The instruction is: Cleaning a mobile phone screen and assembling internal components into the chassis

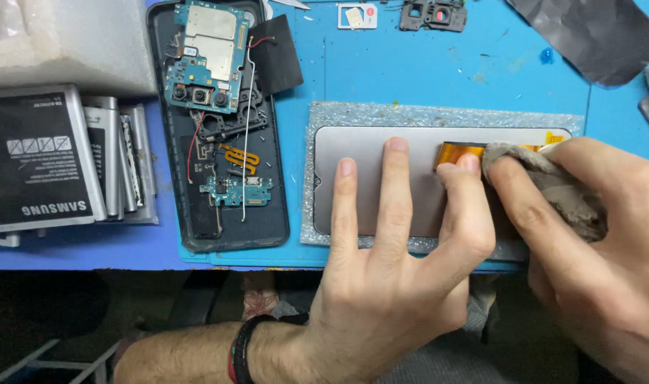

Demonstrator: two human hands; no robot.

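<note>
A grey phone screen panel [363, 146] lies face down on a sheet of bubble wrap [410, 114] on the blue mat. An orange flex cable [463, 151] runs across its right part. My left hand [395, 263] presses flat on the panel with spread fingers. Just right of it, my right hand [587, 263] grips a crumpled grey cloth [545, 178] that rests on the panel beside the flex cable.
An opened phone back shell [221, 128] with circuit boards and wires lies left of the panel. A stack of phone batteries [54, 163] sits at far left below white foam [68, 43]. Small parts [432, 14] and a dark sheet [594, 35] lie at the mat's far edge.
</note>
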